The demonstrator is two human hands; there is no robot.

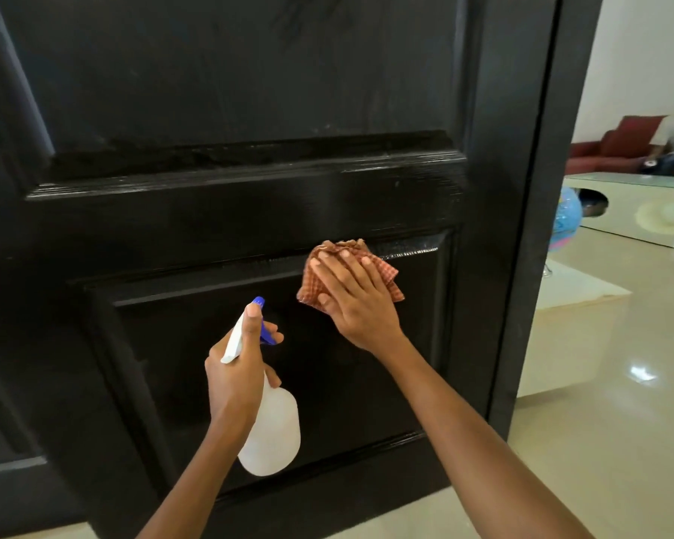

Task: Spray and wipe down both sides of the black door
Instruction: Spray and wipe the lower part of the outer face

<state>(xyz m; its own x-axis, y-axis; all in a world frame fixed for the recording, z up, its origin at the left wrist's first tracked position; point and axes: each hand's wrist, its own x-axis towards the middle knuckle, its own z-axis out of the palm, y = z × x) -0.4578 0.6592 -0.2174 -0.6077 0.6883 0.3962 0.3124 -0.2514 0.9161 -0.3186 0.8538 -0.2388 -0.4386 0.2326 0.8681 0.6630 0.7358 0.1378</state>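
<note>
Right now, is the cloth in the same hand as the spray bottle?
No: the right hand presses the cloth flat on the door, while the left hand grips the bottle.

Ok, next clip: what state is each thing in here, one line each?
black door: swung open, wet streaks on the mid rail
checked cloth: crumpled, pressed flat on the door
spray bottle: held off the door, nozzle toward it
left hand: grips the bottle
right hand: presses the cloth
</note>
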